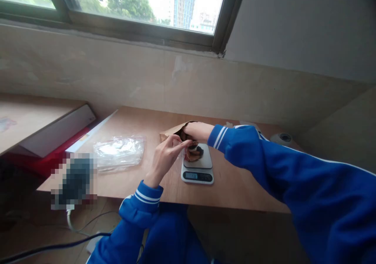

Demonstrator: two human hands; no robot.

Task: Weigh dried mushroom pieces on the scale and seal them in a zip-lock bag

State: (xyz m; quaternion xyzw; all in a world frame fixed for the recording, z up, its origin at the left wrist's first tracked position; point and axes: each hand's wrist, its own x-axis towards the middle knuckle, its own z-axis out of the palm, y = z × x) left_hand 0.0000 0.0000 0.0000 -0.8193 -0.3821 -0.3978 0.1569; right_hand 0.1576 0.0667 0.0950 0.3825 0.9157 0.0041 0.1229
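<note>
A white digital kitchen scale stands on the wooden table with its display lit; the digits are too small to read surely. Dried brown and blackish pieces lie on its plate, seemingly in a small clear plastic bag. My left hand is closed in a pinch at the bag's upper left edge. Behind it lies a brown paper bag, its mouth turned to the right. My right hand reaches into that mouth, so its fingers are hidden.
Left of my hands lies a stack of clear plastic bags. A blurred-out dark object with a cable sits at the table's left edge. A round white object stands at the back right, beyond my right sleeve. A wall and window rise behind.
</note>
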